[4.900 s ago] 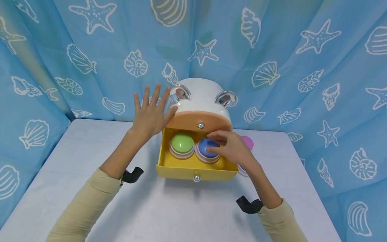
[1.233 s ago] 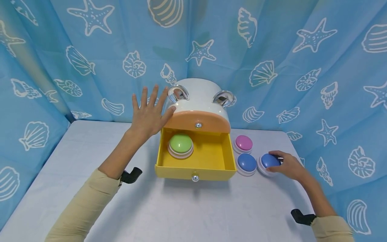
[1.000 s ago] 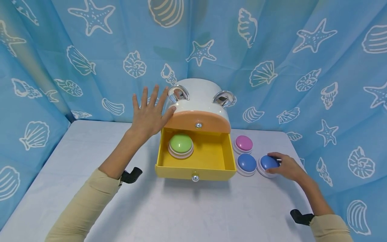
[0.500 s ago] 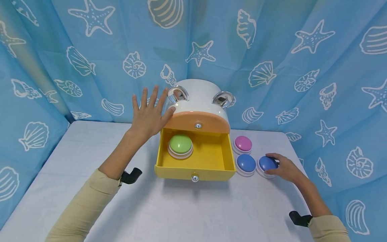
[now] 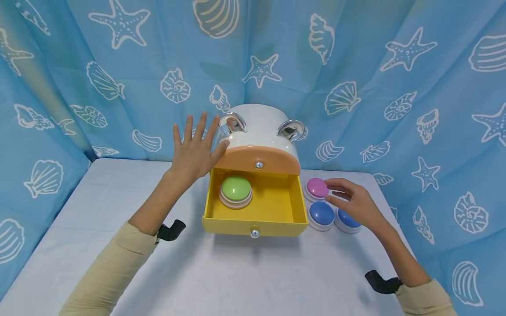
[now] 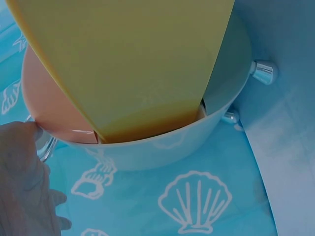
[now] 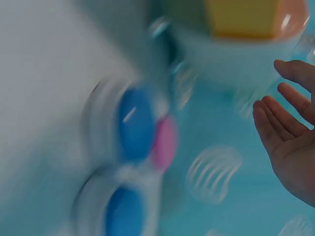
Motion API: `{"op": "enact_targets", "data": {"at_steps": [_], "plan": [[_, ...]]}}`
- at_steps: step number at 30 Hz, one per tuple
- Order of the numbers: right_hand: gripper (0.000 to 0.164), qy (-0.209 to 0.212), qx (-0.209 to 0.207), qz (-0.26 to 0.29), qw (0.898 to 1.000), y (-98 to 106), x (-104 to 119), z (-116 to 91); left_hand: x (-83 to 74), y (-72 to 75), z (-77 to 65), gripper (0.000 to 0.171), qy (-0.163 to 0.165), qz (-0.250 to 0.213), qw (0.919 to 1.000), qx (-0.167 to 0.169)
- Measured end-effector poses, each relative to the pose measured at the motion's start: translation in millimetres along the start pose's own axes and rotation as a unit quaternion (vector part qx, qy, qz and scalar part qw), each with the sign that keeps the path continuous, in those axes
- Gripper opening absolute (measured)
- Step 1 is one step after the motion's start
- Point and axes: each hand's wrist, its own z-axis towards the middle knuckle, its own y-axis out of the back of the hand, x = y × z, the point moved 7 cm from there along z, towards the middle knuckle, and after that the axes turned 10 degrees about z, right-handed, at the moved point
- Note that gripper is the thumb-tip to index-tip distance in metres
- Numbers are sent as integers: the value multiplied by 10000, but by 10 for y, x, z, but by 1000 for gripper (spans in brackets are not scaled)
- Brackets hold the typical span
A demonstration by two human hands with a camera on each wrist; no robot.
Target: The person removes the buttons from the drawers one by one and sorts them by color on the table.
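Observation:
A white toy cabinet point(image 5: 258, 123) with silver ear-like loops has its yellow drawer point(image 5: 276, 195) pulled out. Inside the drawer, at the left, sits a green push button point(image 5: 236, 188) on a pale base. My left hand point(image 5: 191, 158), fingers spread, has its thumb at the cabinet's left side; the left wrist view shows this hand point(image 6: 22, 177) too. My right hand point(image 5: 357, 202) hovers beside a pink push button point(image 5: 317, 187), fingers parted and holding nothing. Below it lie a blue button point(image 5: 321, 213) and a second blue button point(image 5: 346, 220), partly covered by the hand.
Above the drawer is an orange front point(image 5: 257, 158) with a silver knob. Everything stands on a white-covered table point(image 5: 253, 281). A blue curtain point(image 5: 158, 57) with shell prints hangs close behind the cabinet. The right wrist view is blurred.
One blue button went from the drawer to the table's right side in my right hand. That hand has since let go and moved left and back to the pink button. My left hand stayed put.

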Motion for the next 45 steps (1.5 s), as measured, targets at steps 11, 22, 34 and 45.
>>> {"op": "enact_targets", "data": {"at_steps": [11, 22, 34, 45], "plan": [[48, 399, 789, 1317, 9873, -611, 945, 314, 20, -8, 11, 73, 29, 4, 10000, 46], [50, 579, 1912, 1513, 9681, -1318, 1184, 639, 12, -30, 18, 73, 36, -8, 10000, 53], [62, 367, 2071, 750, 9748, -1590, 1136, 768, 19, -12, 20, 73, 31, 12, 10000, 17], [68, 327, 1989, 520, 9781, -1687, 1093, 832, 6, -8, 25, 73, 29, 97, 9999, 49]]}}
